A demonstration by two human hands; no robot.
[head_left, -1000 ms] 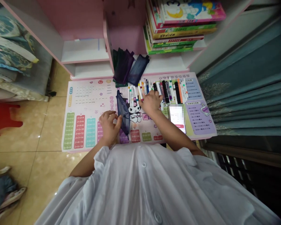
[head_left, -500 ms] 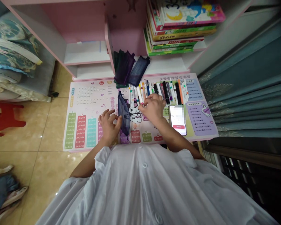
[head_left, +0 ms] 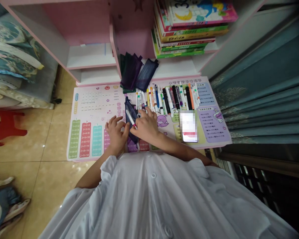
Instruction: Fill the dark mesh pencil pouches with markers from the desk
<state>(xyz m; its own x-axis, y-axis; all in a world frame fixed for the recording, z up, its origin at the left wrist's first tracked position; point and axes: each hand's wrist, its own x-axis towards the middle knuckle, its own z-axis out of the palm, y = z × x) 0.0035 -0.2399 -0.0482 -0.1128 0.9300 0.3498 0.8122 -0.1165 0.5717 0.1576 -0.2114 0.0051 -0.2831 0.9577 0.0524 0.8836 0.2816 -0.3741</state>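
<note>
Beside the left hand [head_left: 117, 136], multiplication tables [head_left: 86, 139]

My white desk [head_left: 169, 70] is carrying a pink multiplication-table mat [head_left: 94, 114] across its front. A long row of markers [head_left: 175, 98] is lying side by side on the mat's far half, packed close together. A navy mesh pouch [head_left: 127, 108] is lying near the mat's middle, and a phone [head_left: 188, 126] with a blurred screen is resting toward the right. Dark mesh pouches [head_left: 137, 73] are sitting bunched at the far edge, and a stack of books [head_left: 186, 30] is lying on the shelf behind.
</note>
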